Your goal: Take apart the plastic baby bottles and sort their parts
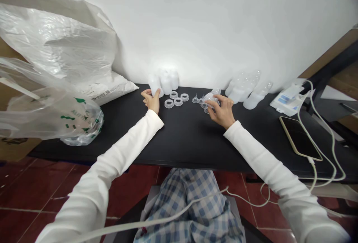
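My left hand (151,100) is closed around a small translucent white bottle (154,83) at the left of the black table. More such bottles (167,82) stand right beside it, against the wall. Several clear screw rings (178,101) lie flat between my hands. My right hand (222,111) pinches a clear plastic dome-like cap (209,97), partly hidden by the fingers. Clear silicone nipples (195,100) lie just left of and under that hand. Farther right stand several bottles with clear pointed tops (253,96).
A big white plastic bag (61,38) and a clear bag holding a cup (78,116) crowd the left side. To the right are a white and blue package (288,100), a phone (300,137) and looping white cables (332,138). A white wall (195,30) bounds the back.
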